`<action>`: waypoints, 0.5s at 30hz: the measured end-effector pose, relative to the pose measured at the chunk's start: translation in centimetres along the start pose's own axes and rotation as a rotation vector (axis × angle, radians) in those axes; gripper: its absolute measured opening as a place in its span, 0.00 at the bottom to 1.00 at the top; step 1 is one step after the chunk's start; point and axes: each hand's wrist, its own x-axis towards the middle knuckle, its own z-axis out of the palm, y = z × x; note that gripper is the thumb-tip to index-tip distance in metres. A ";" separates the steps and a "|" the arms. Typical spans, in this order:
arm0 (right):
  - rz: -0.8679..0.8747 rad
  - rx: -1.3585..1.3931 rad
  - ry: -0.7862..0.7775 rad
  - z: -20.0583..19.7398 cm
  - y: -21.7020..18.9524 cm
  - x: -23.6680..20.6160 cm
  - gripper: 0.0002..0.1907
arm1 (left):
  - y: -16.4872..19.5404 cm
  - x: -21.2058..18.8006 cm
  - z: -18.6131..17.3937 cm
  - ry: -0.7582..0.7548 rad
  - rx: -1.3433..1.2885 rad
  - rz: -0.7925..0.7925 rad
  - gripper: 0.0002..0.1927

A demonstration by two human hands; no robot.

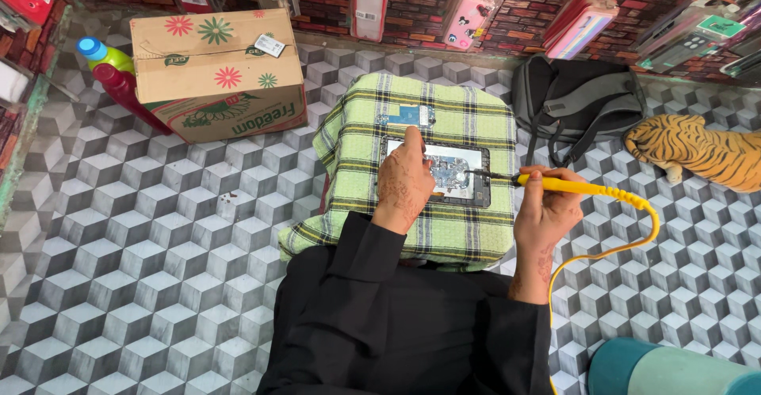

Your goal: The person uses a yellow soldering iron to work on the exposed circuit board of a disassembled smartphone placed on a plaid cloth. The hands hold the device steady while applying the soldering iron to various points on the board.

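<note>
An opened phone (453, 169) with its circuit board bare lies on a green plaid cloth (420, 228) that covers a raised block. My left hand (404, 179) rests on the phone's left side and holds it flat. My right hand (547, 209) grips a yellow soldering iron (575, 188); its dark tip touches the right part of the board. A yellow cord (646, 240) loops from the iron down past my right wrist. A small blue circuit part (408, 115) lies on the cloth beyond the phone.
A cardboard box (218, 74) with flower prints stands at the back left beside two bottles (119, 78). A grey backpack (579, 106) and a tiger soft toy (701, 151) lie at the right. Phone cases (468, 15) hang on the brick-pattern wall. A teal roll (674, 371) lies bottom right.
</note>
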 end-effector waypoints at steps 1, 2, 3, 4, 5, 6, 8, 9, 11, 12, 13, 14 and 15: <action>0.001 -0.017 -0.003 0.0 -0.1 0.0 0.08 | 0.0 0.0 0.0 -0.008 0.001 -0.008 0.16; 0.002 -0.034 -0.008 0.0 -0.2 0.0 0.08 | 0.0 0.0 0.0 -0.015 0.001 -0.017 0.16; 0.002 -0.051 -0.013 0.0 -0.3 0.0 0.07 | 0.0 0.1 0.0 -0.021 0.002 -0.026 0.16; 0.006 -0.053 -0.012 0.0 -0.4 0.1 0.07 | 0.0 0.1 0.0 -0.020 0.004 -0.024 0.16; 0.010 -0.055 -0.013 0.0 -0.4 0.1 0.07 | 0.0 0.1 0.0 -0.018 0.005 -0.022 0.16; 0.015 -0.058 -0.013 0.0 -0.5 0.1 0.07 | 0.0 0.0 0.0 -0.018 0.006 -0.020 0.16; 0.016 -0.032 -0.012 0.0 -0.5 0.1 0.08 | 0.0 0.0 0.0 -0.018 0.002 -0.020 0.16; 0.017 -0.019 -0.012 0.0 -0.6 0.1 0.08 | 0.0 0.0 0.0 -0.017 -0.001 -0.021 0.15; 0.016 -0.053 -0.012 0.0 -0.6 0.2 0.08 | 0.1 0.1 0.0 -0.011 0.003 -0.015 0.16; 0.015 -0.069 -0.012 -0.1 -0.6 0.1 0.08 | 0.1 0.0 -0.1 -0.008 0.005 -0.012 0.16; 0.009 -0.064 -0.012 -0.1 -0.6 0.1 0.08 | 0.1 0.0 -0.1 -0.012 0.003 -0.014 0.16; 0.003 -0.058 -0.013 -0.1 -0.6 0.1 0.08 | 0.1 0.0 -0.1 -0.015 0.002 -0.016 0.16; -0.004 -0.052 -0.014 0.0 -0.6 0.2 0.08 | 0.2 0.0 -0.2 -0.018 0.000 -0.019 0.15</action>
